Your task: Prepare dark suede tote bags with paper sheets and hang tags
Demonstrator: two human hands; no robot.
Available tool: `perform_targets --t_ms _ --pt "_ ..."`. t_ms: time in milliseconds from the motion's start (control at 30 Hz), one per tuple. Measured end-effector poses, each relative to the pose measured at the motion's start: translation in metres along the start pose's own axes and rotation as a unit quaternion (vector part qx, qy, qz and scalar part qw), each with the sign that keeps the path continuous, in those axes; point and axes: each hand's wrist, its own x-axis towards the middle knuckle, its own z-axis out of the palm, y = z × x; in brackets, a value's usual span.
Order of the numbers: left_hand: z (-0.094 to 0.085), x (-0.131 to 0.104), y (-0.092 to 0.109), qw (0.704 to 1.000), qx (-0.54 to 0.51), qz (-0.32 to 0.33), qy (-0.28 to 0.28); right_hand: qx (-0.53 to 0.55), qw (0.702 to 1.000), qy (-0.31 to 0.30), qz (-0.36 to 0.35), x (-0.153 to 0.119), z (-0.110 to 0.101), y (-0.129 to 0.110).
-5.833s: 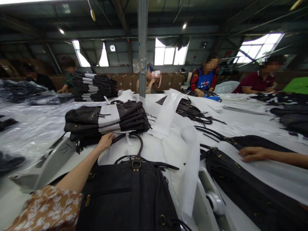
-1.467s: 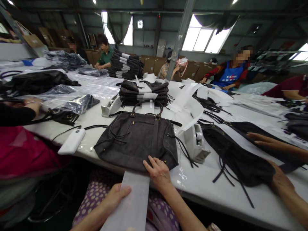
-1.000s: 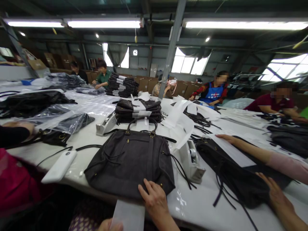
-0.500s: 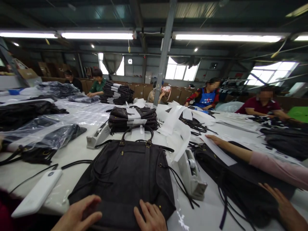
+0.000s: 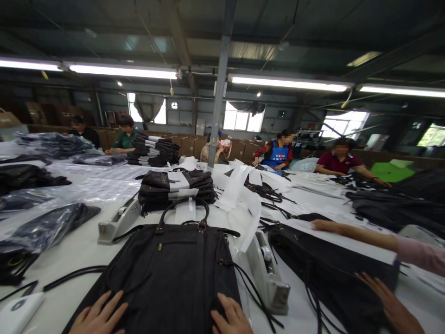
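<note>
Bag: dark bag (image 5: 174,269) flat on the table (image 5: 79,250), directly before the wearer, handles pointing away; its near edge runs out of view.
Left hand: left hand (image 5: 99,315) palm down on the bag's near left part, fingers spread wide, gripping nothing.
Right hand: right hand (image 5: 231,315) on the near right part by the side edge, fingers slightly bent and apart, gripping nothing.
Far edge: handle arch reaches up to the stack of folded bags (image 5: 177,190); little room there.
Left edge: bare tabletop between bag and plastic-wrapped goods (image 5: 55,227), crossed by a black strap (image 5: 74,274); white device (image 5: 21,311) at the corner, cut off by the frame.
Right edge: narrow gap, loose cords (image 5: 255,290) trailing across it toward a tape dispenser (image 5: 269,273).
Dispensers: two; the other dispenser (image 5: 118,220) just beside the stack.
Paper bands: two visible on that stack; number of bags cannot be told.
Neighbour, right: two hands, one reaching (image 5: 327,226), one near (image 5: 389,301), at one dark neighbouring bag (image 5: 323,260).
Co-workers: at least five across the table.
</note>
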Motion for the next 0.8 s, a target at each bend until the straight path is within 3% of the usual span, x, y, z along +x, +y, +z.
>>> perform_targets --t_ms 100,200,300,400,500,633,733,800 --pt "0.007 -0.003 -0.01 0.999 0.004 -0.043 0.031 0.042 0.994 -0.058 0.088 -0.006 -0.004 -0.008" --pt "-0.002 -0.008 -0.01 0.991 0.035 -0.105 0.075 0.075 0.983 -0.102 0.133 0.004 -0.022 -0.018" --pt "-0.015 -0.012 -0.006 0.989 0.047 -0.136 0.046 0.056 0.975 -0.112 0.182 0.017 -0.035 -0.026" --pt "-0.029 -0.013 -0.005 0.992 -0.034 -0.12 0.029 0.042 0.964 -0.129 0.23 0.022 -0.033 -0.031" --pt "-0.046 -0.008 -0.013 0.971 -0.13 -0.198 0.032 0.097 0.951 -0.145 0.255 0.023 -0.026 -0.028" --pt "-0.086 0.008 -0.024 0.897 -0.225 -0.359 0.125 0.221 0.925 -0.068 0.302 0.042 -0.031 -0.009" --pt "-0.123 0.016 -0.022 0.843 -0.298 -0.395 0.211 0.244 0.902 0.014 0.356 0.065 -0.045 0.008" --pt "-0.135 0.018 -0.019 0.828 -0.308 -0.391 0.259 0.227 0.894 0.043 0.384 0.074 -0.049 0.016"
